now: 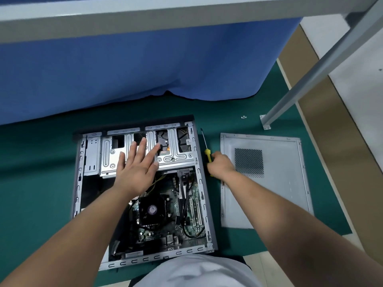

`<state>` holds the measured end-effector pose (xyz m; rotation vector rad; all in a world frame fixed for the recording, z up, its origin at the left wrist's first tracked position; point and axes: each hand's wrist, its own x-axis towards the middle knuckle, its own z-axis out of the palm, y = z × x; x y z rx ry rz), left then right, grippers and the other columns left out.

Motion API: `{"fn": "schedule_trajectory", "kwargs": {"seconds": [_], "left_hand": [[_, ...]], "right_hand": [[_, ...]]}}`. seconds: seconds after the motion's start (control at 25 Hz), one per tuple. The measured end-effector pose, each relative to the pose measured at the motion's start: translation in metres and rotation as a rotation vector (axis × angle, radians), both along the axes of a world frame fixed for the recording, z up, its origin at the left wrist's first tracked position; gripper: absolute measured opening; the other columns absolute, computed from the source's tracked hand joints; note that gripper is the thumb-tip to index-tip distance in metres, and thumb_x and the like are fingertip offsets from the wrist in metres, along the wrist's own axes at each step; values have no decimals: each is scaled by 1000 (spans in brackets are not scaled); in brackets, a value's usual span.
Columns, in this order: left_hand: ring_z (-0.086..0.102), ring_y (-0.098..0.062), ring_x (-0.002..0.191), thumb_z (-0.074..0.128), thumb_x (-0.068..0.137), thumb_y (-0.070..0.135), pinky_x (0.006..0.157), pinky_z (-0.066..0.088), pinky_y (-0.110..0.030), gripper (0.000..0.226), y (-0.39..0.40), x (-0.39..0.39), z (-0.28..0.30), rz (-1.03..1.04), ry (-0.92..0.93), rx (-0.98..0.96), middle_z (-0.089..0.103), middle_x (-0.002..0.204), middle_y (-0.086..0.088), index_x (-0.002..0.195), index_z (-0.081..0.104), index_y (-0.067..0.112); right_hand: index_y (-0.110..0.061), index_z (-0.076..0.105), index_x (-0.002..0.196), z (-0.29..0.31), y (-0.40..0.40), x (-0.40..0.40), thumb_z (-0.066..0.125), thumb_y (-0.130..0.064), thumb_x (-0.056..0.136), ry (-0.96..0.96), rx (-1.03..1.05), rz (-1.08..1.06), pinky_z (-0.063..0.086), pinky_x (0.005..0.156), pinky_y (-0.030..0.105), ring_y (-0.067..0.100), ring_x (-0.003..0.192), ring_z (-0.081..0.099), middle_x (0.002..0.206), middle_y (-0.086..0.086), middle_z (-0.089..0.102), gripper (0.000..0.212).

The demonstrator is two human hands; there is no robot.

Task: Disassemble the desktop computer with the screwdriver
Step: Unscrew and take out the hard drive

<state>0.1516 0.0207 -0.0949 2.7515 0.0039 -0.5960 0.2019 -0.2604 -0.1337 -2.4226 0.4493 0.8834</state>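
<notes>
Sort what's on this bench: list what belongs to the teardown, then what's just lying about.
Job:
- computer case, open
- screwdriver, gripped by right hand
- drive cage under left hand
- removed side panel
- loose screws

Lying about:
- blue cloth
- metal frame leg

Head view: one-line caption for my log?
Left hand flat on the open computer's drive cage, right hand gripping the screwdriver beside the removed side panel.

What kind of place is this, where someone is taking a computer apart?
Probably a repair or training workbench, not a home desk. The open computer case lies on a green work mat, its removed side panel set beside it, under a grey metal frame with a blue cloth behind.
</notes>
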Motion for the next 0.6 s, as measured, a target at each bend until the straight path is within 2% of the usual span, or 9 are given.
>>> {"fn": "schedule_trajectory", "kwargs": {"seconds": [0.16, 0.24, 0.32, 0.4, 0.48, 0.6], "left_hand": [[-30, -1, 149, 25, 105, 59, 121, -21, -40, 53, 1, -3, 1, 8, -33, -82, -20, 167, 20, 153, 3, 66], [-19, -4, 154, 34, 106, 55, 123, -17, -40, 53, 4, -8, 3, 20, -90, -155, -10, 170, 16, 156, 16, 58], [-8, -8, 157, 40, 106, 49, 124, -13, -40, 52, 2, -11, 14, 48, -164, -198, 1, 172, 12, 157, 29, 48], [-1, -11, 158, 44, 106, 46, 125, -12, -41, 51, -6, -30, 19, 85, -236, -207, 11, 171, 11, 156, 36, 42], [1, -12, 158, 46, 105, 42, 126, -10, -43, 50, -19, -47, 18, 116, -263, -263, 17, 169, 13, 154, 40, 38], [2, -7, 157, 52, 105, 32, 126, 6, -41, 46, -25, -74, 18, 179, -272, -487, 24, 167, 13, 150, 48, 31]], "right_hand": [[-18, 48, 145, 31, -2, -24, 57, -34, 100, -179, 150, -83, 50, 105, 45, 26, 123, 59, 140, 6, 57, 48], [-20, 51, 141, 54, 7, -44, 56, -35, 101, -364, 242, -80, 47, 106, 34, 15, 123, 57, 137, -1, 58, 43], [-23, 55, 137, 83, 17, -59, 56, -35, 102, -539, 235, 41, 41, 105, 26, 5, 121, 51, 134, -7, 57, 37], [-24, 63, 127, 97, 31, -82, 56, -33, 101, -661, 137, 250, 38, 109, 29, 6, 125, 44, 133, -8, 55, 29], [-25, 72, 111, 95, 43, -94, 58, -36, 99, -689, -31, 412, 36, 115, 41, 16, 138, 36, 140, -5, 51, 22], [-22, 76, 100, 83, 71, -105, 57, -46, 97, -603, -227, 449, 24, 122, 49, 28, 155, 11, 165, 1, 27, 31]]}}
